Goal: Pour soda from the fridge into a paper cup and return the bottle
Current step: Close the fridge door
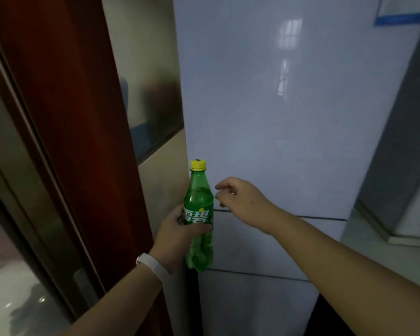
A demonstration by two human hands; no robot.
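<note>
My left hand [177,229] grips a green soda bottle [199,204] with a yellow cap around its labelled middle and holds it upright in front of the left edge of a white fridge [289,105]. The fridge doors are closed. My right hand [238,197] hovers just right of the bottle, near the seam between the upper and middle fridge doors, with its fingers loosely curled and nothing in them. No paper cup is in view.
A dark red wooden door frame [83,117] with a glass panel stands close on the left. A beige wall [155,93] fills the gap beside the fridge. A grey cabinet [403,154] stands to the right of the fridge.
</note>
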